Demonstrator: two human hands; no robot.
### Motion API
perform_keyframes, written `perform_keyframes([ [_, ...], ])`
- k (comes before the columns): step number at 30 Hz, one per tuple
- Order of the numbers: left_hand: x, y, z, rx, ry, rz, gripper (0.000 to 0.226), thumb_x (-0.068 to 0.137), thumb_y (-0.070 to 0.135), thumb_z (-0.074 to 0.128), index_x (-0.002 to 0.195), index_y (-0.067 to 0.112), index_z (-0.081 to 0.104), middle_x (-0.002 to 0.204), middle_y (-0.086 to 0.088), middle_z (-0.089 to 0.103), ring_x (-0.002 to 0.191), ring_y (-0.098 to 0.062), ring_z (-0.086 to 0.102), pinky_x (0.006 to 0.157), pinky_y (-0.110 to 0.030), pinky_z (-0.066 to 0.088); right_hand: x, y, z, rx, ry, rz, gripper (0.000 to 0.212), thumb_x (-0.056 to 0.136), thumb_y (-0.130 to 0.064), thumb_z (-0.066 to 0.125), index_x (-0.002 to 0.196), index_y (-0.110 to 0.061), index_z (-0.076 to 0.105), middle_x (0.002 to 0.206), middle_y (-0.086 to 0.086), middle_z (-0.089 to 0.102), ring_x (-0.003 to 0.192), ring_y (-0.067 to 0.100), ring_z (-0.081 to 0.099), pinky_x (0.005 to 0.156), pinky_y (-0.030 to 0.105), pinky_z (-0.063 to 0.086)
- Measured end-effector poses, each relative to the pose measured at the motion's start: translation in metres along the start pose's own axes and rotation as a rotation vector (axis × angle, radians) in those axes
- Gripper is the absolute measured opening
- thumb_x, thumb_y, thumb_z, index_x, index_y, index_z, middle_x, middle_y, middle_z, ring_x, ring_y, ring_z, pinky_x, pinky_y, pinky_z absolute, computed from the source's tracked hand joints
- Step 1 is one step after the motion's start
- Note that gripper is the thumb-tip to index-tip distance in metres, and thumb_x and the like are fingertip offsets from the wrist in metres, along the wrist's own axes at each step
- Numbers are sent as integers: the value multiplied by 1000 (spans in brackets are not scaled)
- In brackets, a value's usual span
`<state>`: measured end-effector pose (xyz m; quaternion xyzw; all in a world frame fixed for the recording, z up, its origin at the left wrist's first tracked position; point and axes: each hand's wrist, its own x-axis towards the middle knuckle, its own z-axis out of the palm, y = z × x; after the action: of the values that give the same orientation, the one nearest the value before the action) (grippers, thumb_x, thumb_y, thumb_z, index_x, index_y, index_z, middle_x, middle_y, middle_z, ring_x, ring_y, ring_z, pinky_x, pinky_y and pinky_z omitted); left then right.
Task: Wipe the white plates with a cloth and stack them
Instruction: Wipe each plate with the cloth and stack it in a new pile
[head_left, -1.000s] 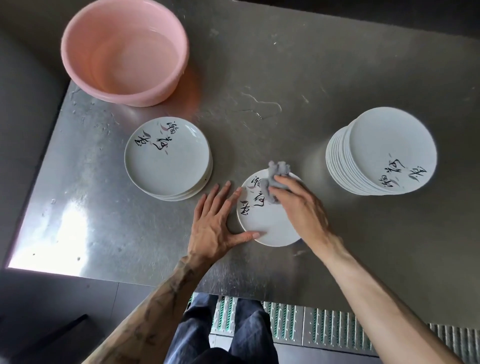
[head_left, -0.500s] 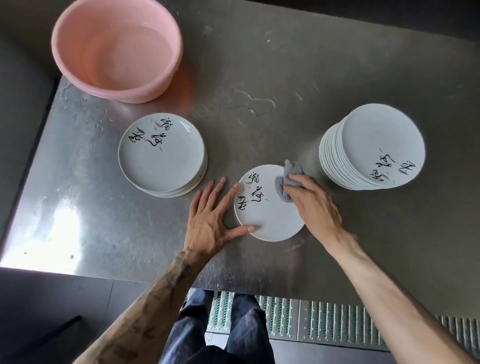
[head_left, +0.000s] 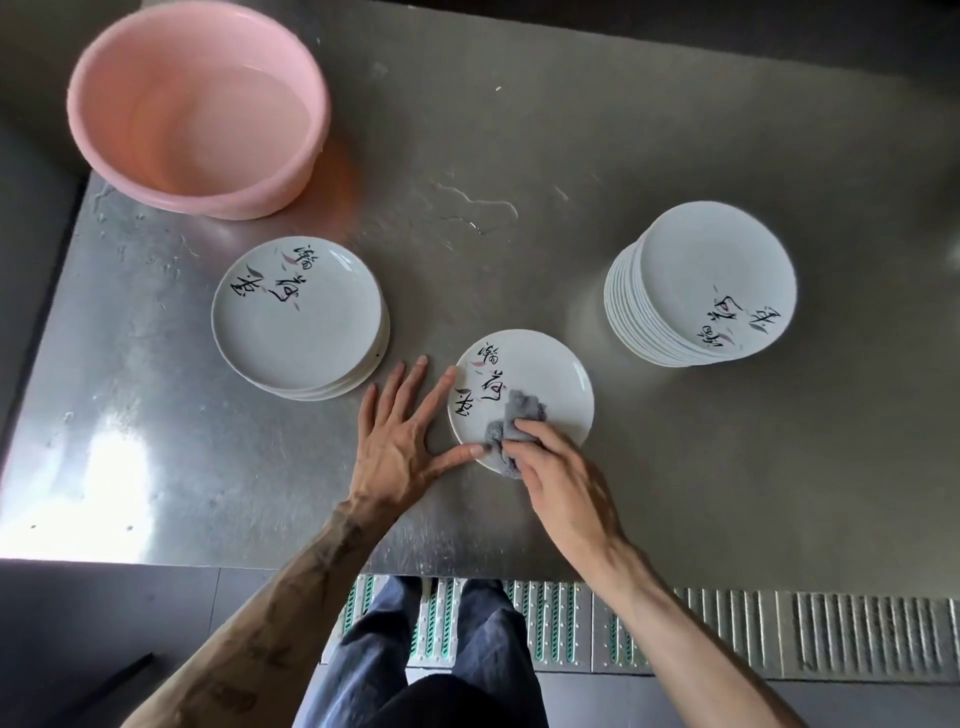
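Near a pink basin (head_left: 236, 203) of water (head_left: 218, 122), right hand (head_left: 563, 486) grips cloth (head_left: 521, 409) on plate (head_left: 553, 364), left hand (head_left: 399, 441) splayed.

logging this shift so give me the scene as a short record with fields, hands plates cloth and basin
surface: steel table
in work: single plate flat on the table, between the two stacks
cloth: grey cloth on the plate's near part
right: right hand grips the cloth
left: left hand flat on the table, thumb and forefinger at the plate's rim
left pile: short stack, few plates
right pile: tall stack, many plates
basin: pink basin far left, seems to hold water
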<state>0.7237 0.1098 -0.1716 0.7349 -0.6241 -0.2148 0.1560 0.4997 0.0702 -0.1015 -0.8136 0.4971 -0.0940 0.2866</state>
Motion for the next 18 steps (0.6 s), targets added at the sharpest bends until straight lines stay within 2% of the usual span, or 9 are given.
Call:
perform_keyframes([
  [3,0,3,0,-11,6,0,99,80,93,45,161,49,11,173,6,10,160,-18,1,127,-48,2,6,34,-23,-124,80,-33,32,76,5,76,95,-21,75,125,-9,64,98,19,69,76,37,61],
  [9,-2,5,-4,-13,-11,-4,97,81,90,48,161,48,12,173,5,10,160,-20,2,127,-53,5,58,56,-32,-179,82,-85,31,79,7,72,103,-12,76,131,-3,61,112,25,66,84,42,60],
  [12,-1,7,-4,-5,-18,-10,96,82,89,48,161,48,13,173,3,10,160,-21,2,127,-55,5,22,53,-27,-156,128,11,34,81,7,73,107,-13,77,132,-2,63,110,25,68,88,42,60],
  [16,-1,10,-2,55,-26,-3,95,82,91,44,161,48,14,173,-1,10,160,-26,3,125,-59,7,-26,24,-8,-64,200,209,30,87,-6,75,114,-18,77,132,-5,66,109,21,67,93,35,57],
  [18,0,11,-2,117,-31,12,95,83,91,40,162,48,10,173,-4,8,159,-29,3,125,-60,6,-32,5,4,1,191,251,30,88,-8,75,115,-19,78,131,-7,67,111,18,67,95,32,56],
])
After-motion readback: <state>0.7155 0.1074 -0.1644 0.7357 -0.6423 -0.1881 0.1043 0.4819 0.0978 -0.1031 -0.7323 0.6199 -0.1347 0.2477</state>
